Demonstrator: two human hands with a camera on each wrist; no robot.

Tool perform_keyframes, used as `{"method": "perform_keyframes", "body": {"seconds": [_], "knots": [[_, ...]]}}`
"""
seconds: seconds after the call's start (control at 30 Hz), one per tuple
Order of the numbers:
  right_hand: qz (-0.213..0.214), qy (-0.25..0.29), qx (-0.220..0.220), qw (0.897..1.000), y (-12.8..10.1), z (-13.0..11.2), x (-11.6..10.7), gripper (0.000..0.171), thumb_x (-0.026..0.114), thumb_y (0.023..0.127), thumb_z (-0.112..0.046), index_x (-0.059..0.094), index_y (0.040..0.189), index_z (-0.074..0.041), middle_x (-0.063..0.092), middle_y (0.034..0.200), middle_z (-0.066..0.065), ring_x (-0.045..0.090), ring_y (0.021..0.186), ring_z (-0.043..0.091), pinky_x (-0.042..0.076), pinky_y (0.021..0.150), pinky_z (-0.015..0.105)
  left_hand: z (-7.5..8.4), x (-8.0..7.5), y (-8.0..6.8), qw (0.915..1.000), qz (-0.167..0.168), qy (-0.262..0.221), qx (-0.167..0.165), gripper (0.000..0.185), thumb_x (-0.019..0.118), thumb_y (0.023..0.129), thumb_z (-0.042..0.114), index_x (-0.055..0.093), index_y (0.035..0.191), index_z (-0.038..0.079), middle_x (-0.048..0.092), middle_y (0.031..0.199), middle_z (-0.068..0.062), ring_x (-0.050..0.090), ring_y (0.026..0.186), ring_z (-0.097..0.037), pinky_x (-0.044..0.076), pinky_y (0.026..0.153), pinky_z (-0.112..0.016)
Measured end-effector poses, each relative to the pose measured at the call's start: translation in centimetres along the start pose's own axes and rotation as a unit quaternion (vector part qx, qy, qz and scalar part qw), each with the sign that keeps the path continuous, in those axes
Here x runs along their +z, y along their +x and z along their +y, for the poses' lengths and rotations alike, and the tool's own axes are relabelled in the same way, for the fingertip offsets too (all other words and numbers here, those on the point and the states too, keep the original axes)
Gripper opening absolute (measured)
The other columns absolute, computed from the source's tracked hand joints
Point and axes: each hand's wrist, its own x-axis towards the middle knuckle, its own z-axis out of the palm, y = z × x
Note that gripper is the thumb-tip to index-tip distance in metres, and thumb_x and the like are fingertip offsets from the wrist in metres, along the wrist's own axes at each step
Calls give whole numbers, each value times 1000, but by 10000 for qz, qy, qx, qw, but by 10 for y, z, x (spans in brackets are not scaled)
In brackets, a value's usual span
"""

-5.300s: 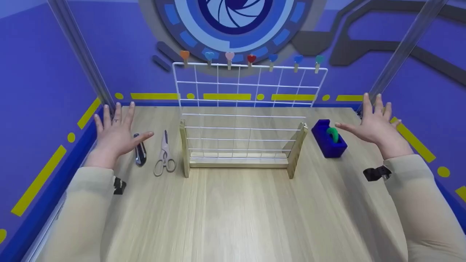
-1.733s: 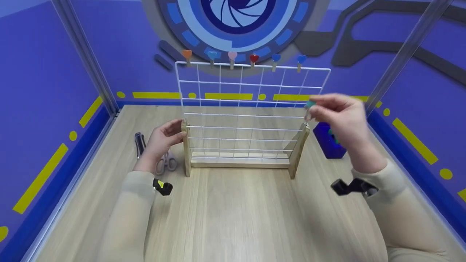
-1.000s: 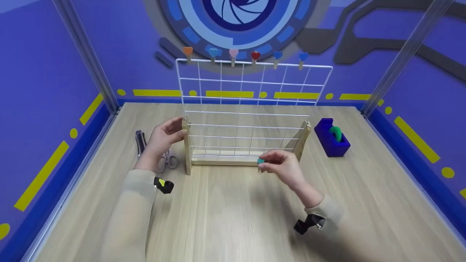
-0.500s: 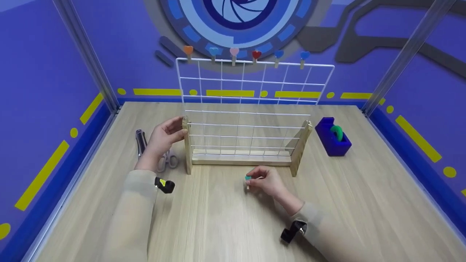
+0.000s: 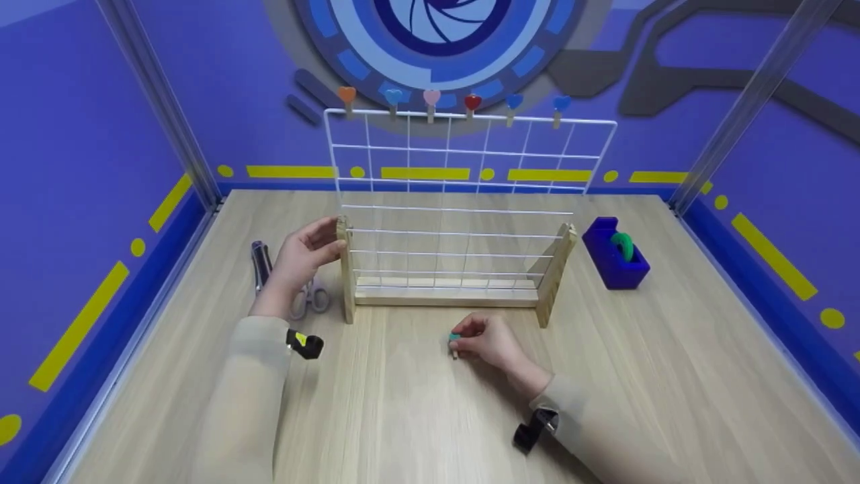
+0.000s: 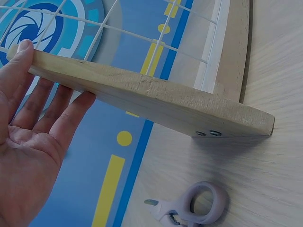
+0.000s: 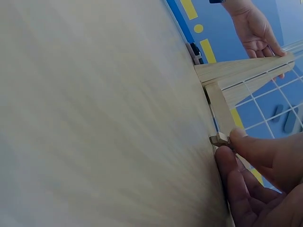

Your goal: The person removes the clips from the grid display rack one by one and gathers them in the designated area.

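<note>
Clip (image 5: 455,339): small wooden peg with a teal heart head, pinched in the fingertips of the right hand (image 5: 485,339), low over the surface (image 5: 416,417) just in front of the rack (image 5: 445,293). In the right wrist view the peg's wooden end (image 7: 219,139) sits at or right on the wood; contact can't be told for sure.

Change: 1.7 s ago the right hand was up at the grid's top right corner with this clip. 1.0 s ago it was down by the rack base, 0.5 s ago lower and nearer the person, now barely lower again. The top row of the grid (image 5: 470,168) now shows six heart clips (image 5: 472,104), where 5.3 s ago there were seven; the teal one at the right end is gone from the wire. So one clip has been pulled off and appears about to be set down on the surface, not yet released.

Left hand (image 5: 302,255): fingers relaxed, thumb and fingers laid round the rack's left wooden post (image 6: 142,97), bracing it, same as the past 1.7 s.

Beyond the left hand lie scissors (image 5: 310,296) and a knife (image 5: 259,262). Well off the right hand, past the rack's right post, a blue tape dispenser (image 5: 615,254).
</note>
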Motion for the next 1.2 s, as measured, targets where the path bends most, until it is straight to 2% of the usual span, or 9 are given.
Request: {"method": "perform_keyframes", "body": {"seconds": [0.23,0.43,0.6,0.77,0.83,0.97,1.1,1.2], "knots": [[-4,-479,-148,9987,1,1,-1,16,78,73,-4,70,86,-2,69,77,8,64,58,12,57,53,28,18,5,-8,10000,-77,27,-13,55,66,87,8,44,137,3,51,132,-21,59,104,-8,54,88,-28],[23,-839,-295,9960,0,2,-1,15,78,74,-7,71,86,-3,69,75,7,63,55,12,56,50,26,21,7,-10,9999,-29,68,-82,55,66,87,8,44,137,4,52,132,-19,58,107,-11,53,89,-27],[16,-806,-357,9961,0,3,-2,22,79,73,-8,70,91,0,67,74,8,63,55,11,55,49,25,20,7,-9,9999,3,73,-89,55,66,87,9,45,137,4,53,132,-18,58,108,-13,53,89,-27],[57,-559,-169,9983,-2,0,-8,29,78,74,-7,67,98,4,66,77,9,61,59,11,55,51,25,21,6,-9,10000,-19,4,-28,54,66,87,7,45,137,4,52,131,-20,59,106,-10,53,89,-27],[111,-579,-101,9982,-5,-5,-12,30,78,75,-9,67,101,4,65,78,7,60,60,13,54,50,25,21,6,-9,10000,-65,-42,22,54,65,87,6,45,136,2,52,131,-22,60,105,-9,53,89,-28],[255,-896,-348,9950,-10,-21,-24,30,78,75,-14,68,100,0,66,79,6,59,64,16,53,52,26,21,6,-9,9999,-131,-80,43,53,64,87,5,44,137,0,50,132,-24,60,103,-8,53,90,-29],[479,-1034,-625,9915,-15,-47,-42,27,79,74,-17,70,99,-8,69,83,5,62,72,17,54,59,24,21,6,-10,9999,-101,12,-2,54,64,88,6,43,137,0,50,133,-22,59,104,-8,53,90,-29],[627,-873,-747,9914,-20,-73,-57,28,78,75,-16,70,101,-8,69,87,7,63,74,18,54,62,22,20,6,-9,9999,-81,76,-32,55,64,88,7,42,138,1,51,133,-21,59,106,-9,53,90,-28]]}}
